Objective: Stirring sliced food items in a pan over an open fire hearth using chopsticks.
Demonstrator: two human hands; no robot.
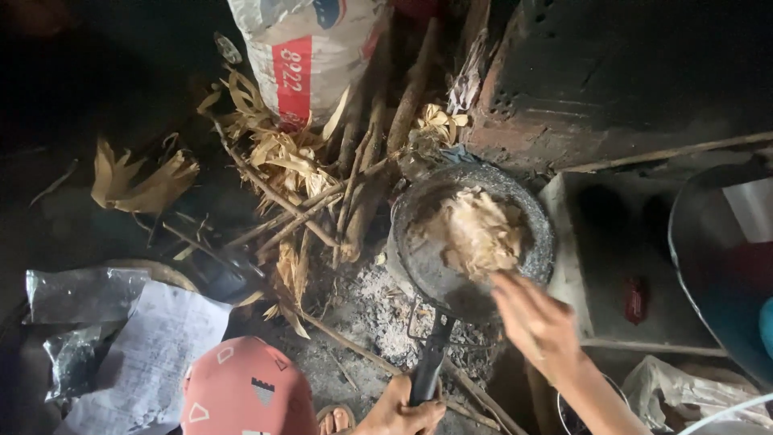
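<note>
The left hand (400, 415) wraps its fingers around the black handle of a dark round frying pan (471, 242). The right hand (535, 322), fingers loosely spread and blurred, reaches over the rim toward pale shredded food (477, 232). Beyond the fingertips stands a white sack with a red label panel (306, 56).

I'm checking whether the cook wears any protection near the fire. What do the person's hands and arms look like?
Both are bare. The left hand shows no glove, ring or band. The right hand is motion-blurred, also ungloved, and its forearm carries no sleeve, watch or bracelet as far as the picture shows.
</note>
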